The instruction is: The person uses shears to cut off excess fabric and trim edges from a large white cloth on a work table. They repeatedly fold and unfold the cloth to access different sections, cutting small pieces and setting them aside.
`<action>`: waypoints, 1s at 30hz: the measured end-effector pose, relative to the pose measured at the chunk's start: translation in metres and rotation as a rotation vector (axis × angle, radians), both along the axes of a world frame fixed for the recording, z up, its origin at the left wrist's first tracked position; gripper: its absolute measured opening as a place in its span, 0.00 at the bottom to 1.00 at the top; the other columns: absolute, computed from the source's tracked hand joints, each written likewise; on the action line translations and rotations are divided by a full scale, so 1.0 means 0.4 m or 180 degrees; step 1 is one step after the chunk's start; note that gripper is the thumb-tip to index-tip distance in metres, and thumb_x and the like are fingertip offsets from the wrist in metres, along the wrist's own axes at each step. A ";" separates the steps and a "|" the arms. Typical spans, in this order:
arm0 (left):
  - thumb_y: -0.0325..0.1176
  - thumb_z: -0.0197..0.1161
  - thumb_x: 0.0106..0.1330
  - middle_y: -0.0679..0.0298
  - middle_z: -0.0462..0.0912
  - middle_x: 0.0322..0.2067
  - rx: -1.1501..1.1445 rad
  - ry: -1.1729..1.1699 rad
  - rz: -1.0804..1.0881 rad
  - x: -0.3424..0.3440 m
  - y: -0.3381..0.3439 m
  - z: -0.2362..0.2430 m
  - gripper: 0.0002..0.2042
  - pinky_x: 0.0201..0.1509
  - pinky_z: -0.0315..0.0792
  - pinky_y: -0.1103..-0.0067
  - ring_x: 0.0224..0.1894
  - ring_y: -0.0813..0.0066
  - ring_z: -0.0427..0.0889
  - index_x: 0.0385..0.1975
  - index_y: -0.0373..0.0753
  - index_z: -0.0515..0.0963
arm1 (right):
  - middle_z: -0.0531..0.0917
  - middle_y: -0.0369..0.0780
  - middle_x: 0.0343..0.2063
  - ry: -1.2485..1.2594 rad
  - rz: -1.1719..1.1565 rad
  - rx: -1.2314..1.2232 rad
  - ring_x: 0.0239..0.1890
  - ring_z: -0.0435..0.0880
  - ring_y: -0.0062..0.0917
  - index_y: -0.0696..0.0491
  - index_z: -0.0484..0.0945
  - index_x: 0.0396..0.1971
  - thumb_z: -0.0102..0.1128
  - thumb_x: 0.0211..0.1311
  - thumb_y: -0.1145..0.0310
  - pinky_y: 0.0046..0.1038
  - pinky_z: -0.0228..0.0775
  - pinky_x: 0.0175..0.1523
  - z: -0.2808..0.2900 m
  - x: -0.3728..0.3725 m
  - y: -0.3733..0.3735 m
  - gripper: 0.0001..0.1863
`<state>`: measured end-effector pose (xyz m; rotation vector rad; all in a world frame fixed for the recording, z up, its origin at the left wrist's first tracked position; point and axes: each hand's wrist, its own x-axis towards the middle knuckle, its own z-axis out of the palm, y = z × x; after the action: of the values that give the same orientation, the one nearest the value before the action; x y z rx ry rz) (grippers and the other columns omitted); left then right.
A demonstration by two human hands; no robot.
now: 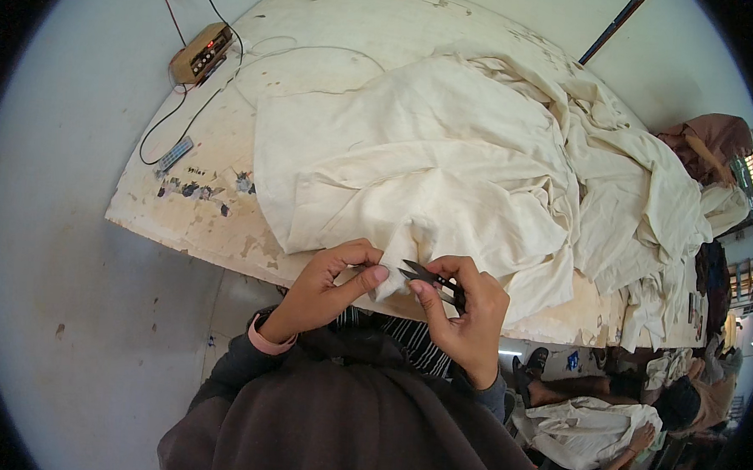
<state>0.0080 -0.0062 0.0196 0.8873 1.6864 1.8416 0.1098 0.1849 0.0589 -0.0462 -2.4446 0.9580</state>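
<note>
A large piece of cream cloth [474,168] lies bunched and folded over the table. Near the front edge, my left hand [331,284] pinches a raised fold of it between thumb and fingers. My right hand [470,312] is closed round a pair of black thread snips [432,280]. Their pointed blades face left, close to the pinched fold and a short way from my left fingertips. The blade tips look slightly apart. Whether they touch the cloth, I cannot tell.
The worn table [216,214] has a chipped front edge. At its left stand a brown radio-like box [203,54] with cables and a grey remote control [175,155]. To the lower right, a seated person handles white cloth [587,433]. Another person [709,150] is at the far right.
</note>
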 end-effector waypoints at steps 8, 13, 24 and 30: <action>0.32 0.60 0.76 0.71 0.76 0.32 -0.0047 -0.0304 -0.0111 0.007 0.003 0.019 0.08 0.43 0.66 0.84 0.37 0.86 0.71 0.37 0.33 0.79 | 0.86 0.36 0.24 -0.0101 0.0078 -0.0006 0.22 0.82 0.29 0.52 0.82 0.34 0.76 0.56 0.64 0.27 0.68 0.31 -0.013 -0.012 0.003 0.12; 0.31 0.60 0.76 0.70 0.77 0.32 -0.0100 -0.0239 -0.0095 0.007 0.002 0.019 0.08 0.42 0.66 0.84 0.36 0.86 0.72 0.38 0.33 0.80 | 0.87 0.39 0.25 -0.0131 0.0095 -0.0086 0.23 0.82 0.26 0.56 0.82 0.32 0.75 0.56 0.69 0.25 0.70 0.32 -0.011 -0.010 0.003 0.10; 0.21 0.64 0.67 0.60 0.78 0.31 -0.0324 0.0755 0.0023 0.010 -0.003 0.014 0.04 0.40 0.69 0.79 0.34 0.74 0.76 0.40 0.31 0.82 | 0.85 0.40 0.29 0.0074 0.0583 -0.0506 0.27 0.83 0.25 0.56 0.82 0.36 0.70 0.56 0.75 0.23 0.70 0.34 -0.066 -0.006 0.019 0.08; 0.17 0.64 0.51 0.63 0.79 0.32 -0.0902 0.2710 0.1759 -0.083 -0.084 0.050 0.14 0.41 0.70 0.75 0.35 0.68 0.78 0.37 0.39 0.85 | 0.75 0.34 0.27 0.1026 -0.0282 -0.2118 0.27 0.70 0.16 0.57 0.73 0.33 0.58 0.67 0.81 0.17 0.63 0.34 -0.087 0.029 0.041 0.04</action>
<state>-0.0252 -0.0398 0.0396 1.2725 2.8695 1.5300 0.1212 0.2014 0.0241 -0.2087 -1.7365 1.5582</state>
